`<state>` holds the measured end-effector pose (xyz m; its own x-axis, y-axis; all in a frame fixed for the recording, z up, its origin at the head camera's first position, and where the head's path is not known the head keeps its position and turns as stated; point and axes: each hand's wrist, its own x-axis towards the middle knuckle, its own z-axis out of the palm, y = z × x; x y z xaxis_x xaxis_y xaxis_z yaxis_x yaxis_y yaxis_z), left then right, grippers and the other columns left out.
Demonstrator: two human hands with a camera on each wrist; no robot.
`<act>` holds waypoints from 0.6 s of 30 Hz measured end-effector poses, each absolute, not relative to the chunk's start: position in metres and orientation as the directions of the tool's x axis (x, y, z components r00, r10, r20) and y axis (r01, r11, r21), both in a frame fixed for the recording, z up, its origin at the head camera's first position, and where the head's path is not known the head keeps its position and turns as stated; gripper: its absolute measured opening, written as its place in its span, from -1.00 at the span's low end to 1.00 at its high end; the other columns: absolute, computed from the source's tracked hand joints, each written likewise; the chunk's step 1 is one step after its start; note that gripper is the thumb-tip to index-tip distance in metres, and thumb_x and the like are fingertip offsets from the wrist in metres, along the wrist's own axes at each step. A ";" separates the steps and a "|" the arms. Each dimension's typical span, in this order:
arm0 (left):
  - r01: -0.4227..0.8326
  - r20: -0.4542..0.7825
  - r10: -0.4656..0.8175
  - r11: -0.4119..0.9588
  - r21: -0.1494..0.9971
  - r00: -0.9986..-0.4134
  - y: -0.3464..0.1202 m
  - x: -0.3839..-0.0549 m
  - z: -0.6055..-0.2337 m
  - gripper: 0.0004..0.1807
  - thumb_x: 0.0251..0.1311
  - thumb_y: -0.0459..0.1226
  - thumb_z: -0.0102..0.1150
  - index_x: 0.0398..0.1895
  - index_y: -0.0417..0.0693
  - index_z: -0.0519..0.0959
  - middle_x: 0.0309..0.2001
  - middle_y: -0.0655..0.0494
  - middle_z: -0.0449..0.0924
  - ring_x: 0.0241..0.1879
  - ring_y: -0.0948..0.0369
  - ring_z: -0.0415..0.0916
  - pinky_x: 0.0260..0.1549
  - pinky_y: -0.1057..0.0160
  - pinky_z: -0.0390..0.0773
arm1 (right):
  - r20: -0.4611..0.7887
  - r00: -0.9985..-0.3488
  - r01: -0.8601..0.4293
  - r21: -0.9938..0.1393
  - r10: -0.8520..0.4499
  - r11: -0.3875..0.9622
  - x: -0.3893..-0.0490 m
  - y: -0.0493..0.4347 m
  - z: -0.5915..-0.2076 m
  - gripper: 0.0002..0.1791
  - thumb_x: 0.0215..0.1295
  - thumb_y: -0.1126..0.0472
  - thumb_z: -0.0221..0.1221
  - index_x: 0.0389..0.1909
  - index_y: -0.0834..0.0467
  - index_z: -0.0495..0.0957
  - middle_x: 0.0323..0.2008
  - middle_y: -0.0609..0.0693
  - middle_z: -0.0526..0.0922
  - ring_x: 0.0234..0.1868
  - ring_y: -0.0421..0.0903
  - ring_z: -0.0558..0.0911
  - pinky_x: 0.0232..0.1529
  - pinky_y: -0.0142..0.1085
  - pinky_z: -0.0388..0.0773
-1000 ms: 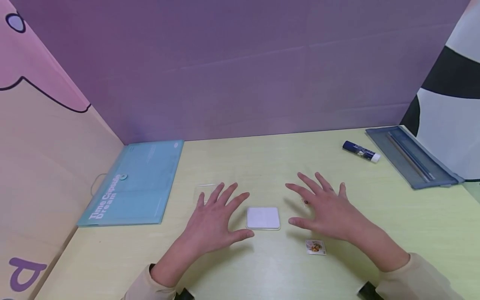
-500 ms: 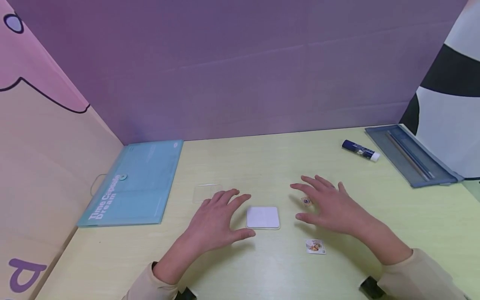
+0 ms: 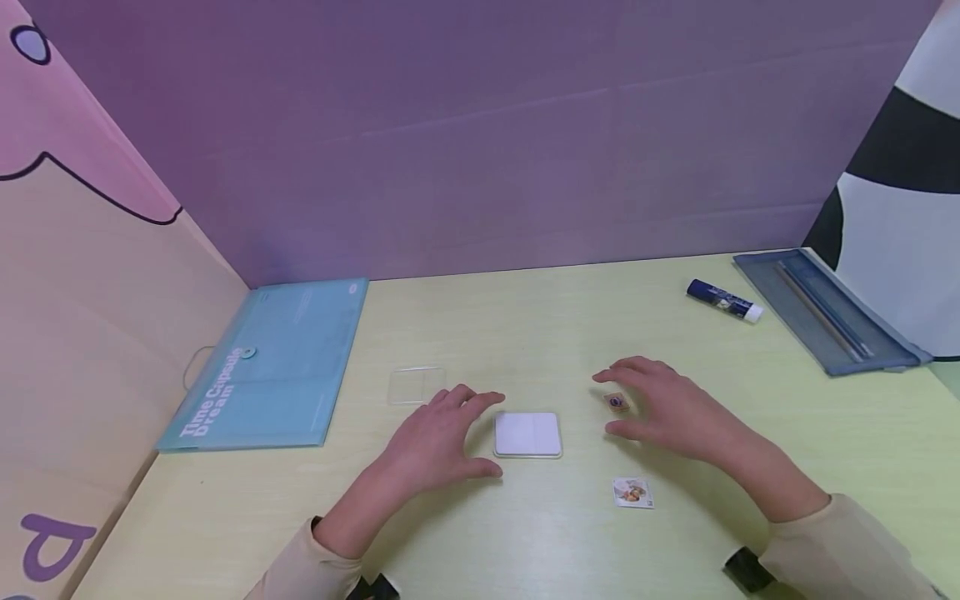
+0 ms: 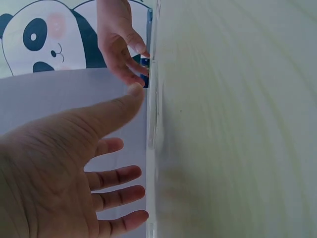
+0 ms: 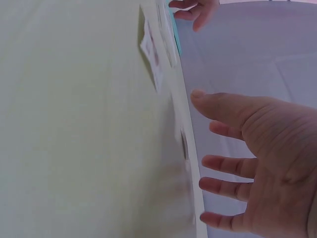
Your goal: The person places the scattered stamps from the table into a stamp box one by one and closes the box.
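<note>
A small flat case [image 3: 528, 435] with a pale lilac-white top lies mid-table. Just left of it, my left hand [image 3: 435, 442] hovers with thumb and fingers spread apart and nothing between them. My right hand [image 3: 671, 417] hangs over the table to the right, its fingers relaxed around a tiny square sticker-like picture [image 3: 616, 402] without gripping it. Nearer me lies another small picture card [image 3: 633, 492] with a brown figure; its corner curls up in the right wrist view. Behind the left hand rests a thin clear plastic lid [image 3: 416, 386], its near corner partly covered.
A blue document folder [image 3: 262, 367] lies at the left beside the wall. At the back right are a navy glue stick [image 3: 723, 301] and a grey-blue mesh pouch [image 3: 832, 312] with slim sticks inside. A purple partition [image 3: 480, 142] closes off the table's back edge.
Both hands have drawn their fingers in from a wide spread. The right hand has shifted slightly right, uncovering the tiny square picture; the clear lid shows more fully. The objects stay put.
</note>
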<state>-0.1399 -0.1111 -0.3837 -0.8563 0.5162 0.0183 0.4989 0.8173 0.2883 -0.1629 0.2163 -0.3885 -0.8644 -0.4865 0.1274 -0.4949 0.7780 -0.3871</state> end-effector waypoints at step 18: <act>0.408 -0.070 0.503 0.767 0.495 -0.861 -0.107 -0.152 -0.393 -0.21 -0.04 -0.15 0.62 0.31 0.03 0.48 -0.03 0.13 0.52 -0.02 0.15 0.45 0.01 0.13 0.51 | 0.082 -0.885 -0.426 -0.537 -0.458 0.728 -0.172 0.230 -0.393 -0.50 0.15 0.15 0.47 0.11 0.15 0.62 -0.16 -0.09 0.58 -0.20 -0.10 0.49 -0.15 -0.12 0.49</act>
